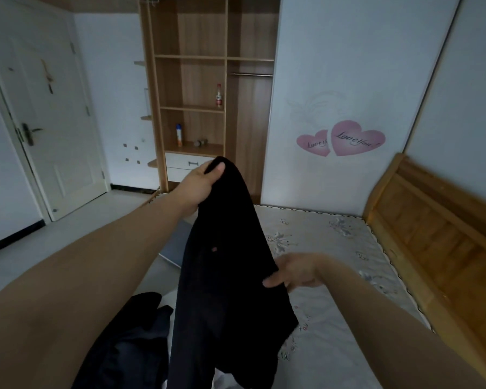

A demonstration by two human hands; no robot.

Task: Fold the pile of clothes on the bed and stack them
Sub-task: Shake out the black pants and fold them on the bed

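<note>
Holding one black garment | left hand pinching top | right hand pinching edge | two hands

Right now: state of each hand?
Left hand: grips the top of the black garment, held up above the bed.
Right hand: pinches the garment's edge lower down.

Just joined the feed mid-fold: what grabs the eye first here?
A black garment held up in mid-frame over the bed: the left hand grips its top and the right hand pinches its edge lower down. Behind, two pink heart stickers stand out on the white wall.
</note>
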